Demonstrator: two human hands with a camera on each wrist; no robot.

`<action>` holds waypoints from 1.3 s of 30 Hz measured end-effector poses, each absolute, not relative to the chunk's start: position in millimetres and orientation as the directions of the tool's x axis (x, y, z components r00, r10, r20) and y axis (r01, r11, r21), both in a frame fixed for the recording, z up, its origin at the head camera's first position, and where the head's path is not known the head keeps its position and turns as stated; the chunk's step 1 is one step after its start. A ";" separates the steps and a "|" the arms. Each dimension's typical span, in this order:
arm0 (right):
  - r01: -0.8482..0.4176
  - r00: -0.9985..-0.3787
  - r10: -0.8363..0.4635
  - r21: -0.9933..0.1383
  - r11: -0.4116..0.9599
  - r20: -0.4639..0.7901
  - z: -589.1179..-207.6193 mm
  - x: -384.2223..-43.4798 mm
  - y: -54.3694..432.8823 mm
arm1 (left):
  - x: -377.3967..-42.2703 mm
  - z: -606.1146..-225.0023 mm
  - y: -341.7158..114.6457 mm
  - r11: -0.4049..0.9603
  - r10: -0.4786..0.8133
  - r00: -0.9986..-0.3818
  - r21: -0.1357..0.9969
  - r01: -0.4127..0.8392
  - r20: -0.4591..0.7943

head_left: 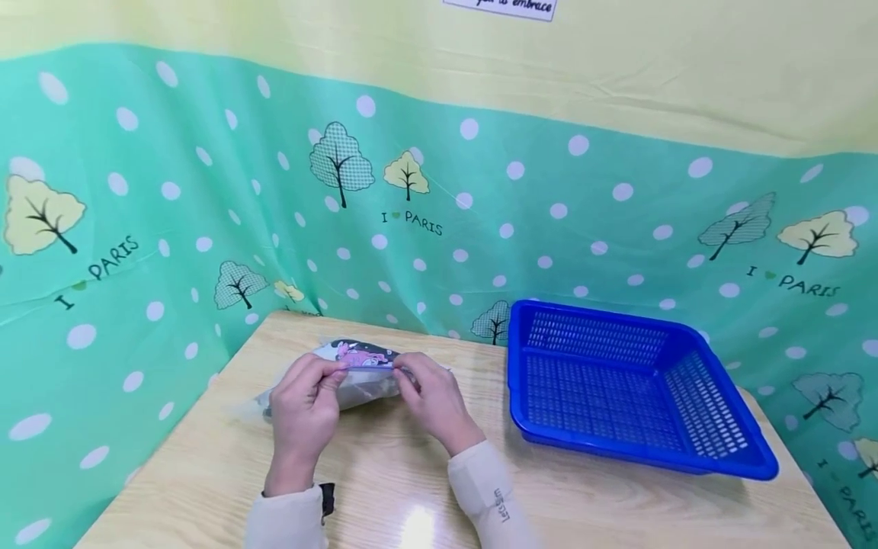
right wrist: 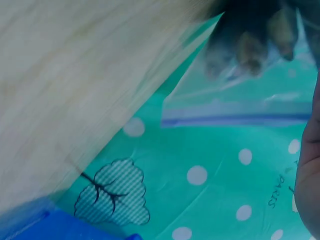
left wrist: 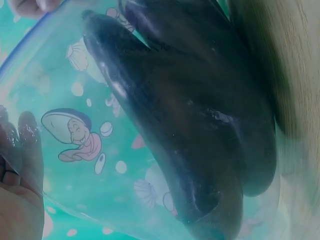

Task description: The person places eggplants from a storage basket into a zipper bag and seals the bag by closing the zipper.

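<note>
A clear zip bag (head_left: 363,392) with a cartoon print lies on the table's left half, its purple-blue zip strip (right wrist: 235,120) facing the person. My left hand (head_left: 305,415) pinches the strip between thumb and index finger near its left part. Farther right, the thumb and fingers of my right hand (head_left: 435,400) pinch the same strip. Inside the bag are several long, dark, glossy eggplant-like vegetables (left wrist: 175,110), lying side by side. Their blunt, brownish ends show through the plastic in the right wrist view.
To the right stands a blue plastic basket (head_left: 517,381) with perforated walls, overlapping the right part of the wooden table (head_left: 384,473). Behind the table hangs a green and yellow printed cloth (head_left: 439,183), which also runs down both sides.
</note>
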State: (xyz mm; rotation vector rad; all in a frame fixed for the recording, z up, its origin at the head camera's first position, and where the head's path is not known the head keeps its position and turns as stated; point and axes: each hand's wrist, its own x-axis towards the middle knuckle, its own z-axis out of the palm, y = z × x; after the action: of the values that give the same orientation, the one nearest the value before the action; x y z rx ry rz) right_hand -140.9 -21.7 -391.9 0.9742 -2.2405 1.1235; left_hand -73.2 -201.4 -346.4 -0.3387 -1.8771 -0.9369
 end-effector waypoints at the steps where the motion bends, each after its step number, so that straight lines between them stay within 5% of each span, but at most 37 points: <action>1: -0.751 -0.656 -0.400 -0.503 0.428 0.639 -392.2 -142.1 -20.3 | -73.0 -346.9 -202.4 0.661 -0.169 -0.484 0.463 0.590 0.859; 20: -0.641 -0.765 -0.385 -0.550 0.535 0.516 -404.3 -158.6 -2.3 | -67.6 -341.2 -216.6 0.636 -0.263 -0.438 0.496 0.591 0.860; 29: -0.453 -0.887 -0.286 -0.569 0.686 0.362 -410.9 -165.7 13.2 | -63.0 -337.5 -222.9 0.619 -0.365 -0.409 0.546 0.565 0.836; 35: -0.392 -0.919 -0.283 -0.566 0.725 0.273 -412.4 -165.2 13.7 | -60.6 -336.6 -226.2 0.619 -0.262 -0.493 0.537 0.573 0.830; 39: -0.360 -0.932 -0.306 -0.569 0.739 0.193 -409.9 -165.2 12.8 | -50.2 -329.1 -231.3 0.582 -0.214 -0.730 0.685 0.439 0.649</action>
State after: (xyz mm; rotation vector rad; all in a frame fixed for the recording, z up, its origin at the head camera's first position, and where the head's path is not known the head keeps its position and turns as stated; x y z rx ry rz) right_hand -165.2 12.8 -409.9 0.5470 -2.8482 0.9596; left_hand -50.2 -231.3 -329.1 -0.1780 -2.0941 -1.1643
